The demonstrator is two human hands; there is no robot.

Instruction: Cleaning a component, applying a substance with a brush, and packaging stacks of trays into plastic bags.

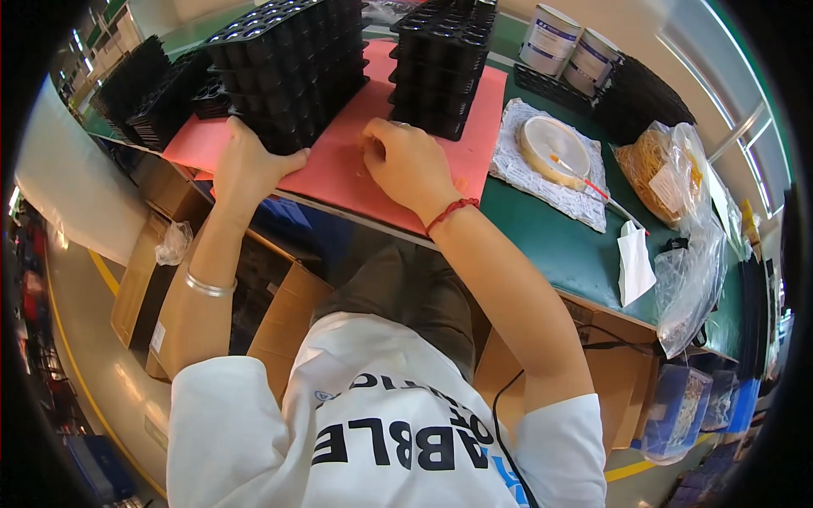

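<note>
Head: left fingers point(240, 140) apart at black stack point(292, 80) edge; right fingers point(378, 134) curled, grip unclear; pink mat point(335, 169) between.

The trays point(296, 78) are black, the mat point(335, 168) pinkish red, the tabletop point(542, 254) green, the bracelet point(451, 214) red.

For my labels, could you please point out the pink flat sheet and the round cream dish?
Pink flat sheet point(339, 165), head view: bare middle.
Round cream dish point(552, 137), head view: bare interior.

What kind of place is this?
Probably a factory or workshop: there are tall stacks of black trays on a big green workbench, and yellow lines on the floor.
</note>
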